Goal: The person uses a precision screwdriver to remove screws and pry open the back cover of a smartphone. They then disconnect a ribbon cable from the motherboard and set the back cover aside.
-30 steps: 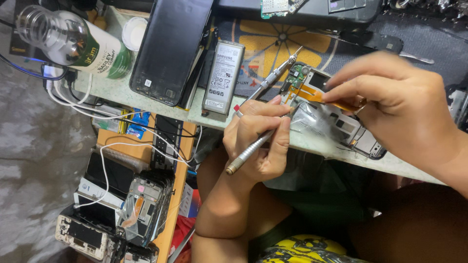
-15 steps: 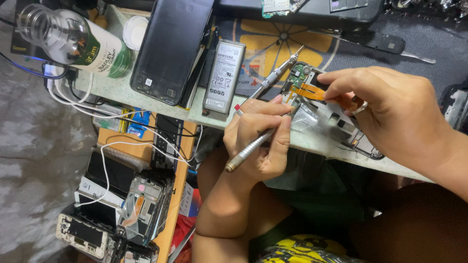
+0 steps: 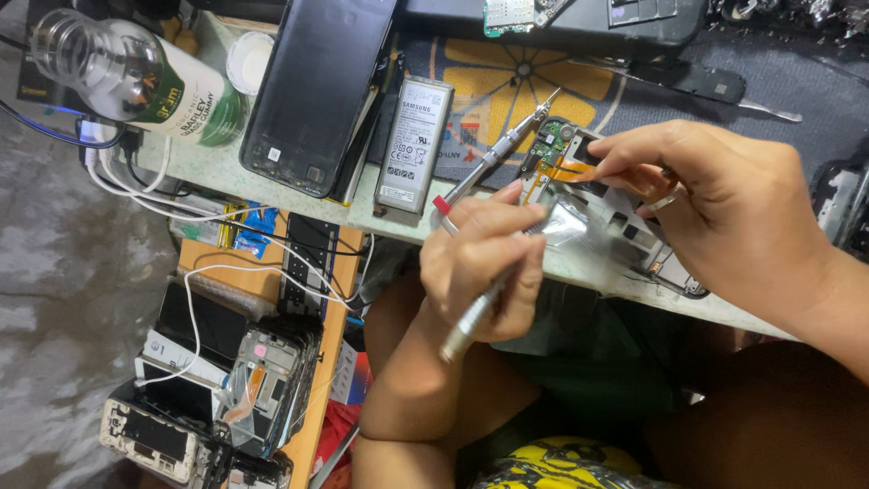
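My left hand [image 3: 484, 263] grips a silver pen-shaped tool [image 3: 471, 317], whose tip rests on the opened phone frame [image 3: 625, 231] at the table's near edge. My right hand [image 3: 724, 217] lies over that frame. It pinches what look like thin tweezers [image 3: 665, 204], and its fingertips are at an orange flex cable [image 3: 566, 170] beside a small green circuit board [image 3: 549, 143]. A screwdriver [image 3: 502, 149] with a red end lies on the mat just left of the frame, touched by neither hand.
A grey phone battery [image 3: 414, 145] and a black phone back [image 3: 317, 91] lie to the left, with a bottle on its side [image 3: 136, 81] and a white lid [image 3: 246, 59] beyond. White cables [image 3: 181, 199] hang off the edge. Dismantled phones [image 3: 262, 380] are stacked below left.
My right hand has slid left along the phone frame until its fingertips reach the orange flex cable. My left hand and its tool have stayed where they were.
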